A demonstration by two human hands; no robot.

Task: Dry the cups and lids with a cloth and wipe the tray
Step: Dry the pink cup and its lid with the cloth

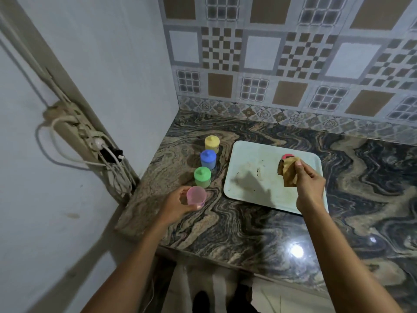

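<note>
My left hand (177, 205) grips a pink cup (196, 195) with no lid, just above the counter's left end. Over the pale tray (252, 177), my right hand (310, 181) holds a tan cloth (287, 172). A pink lid (287, 156) peeks out from behind the cloth, mostly hidden; whether it lies on the tray or is wrapped in the cloth I cannot tell. Three lidded cups stand in a row left of the tray: yellow (212, 143), blue (208, 159) and green (202, 176).
The marbled stone counter (237, 222) ends at a wall on the left and a tiled wall behind. A power strip with cables (90, 141) hangs on the left wall. The tray has dark smudges on its surface.
</note>
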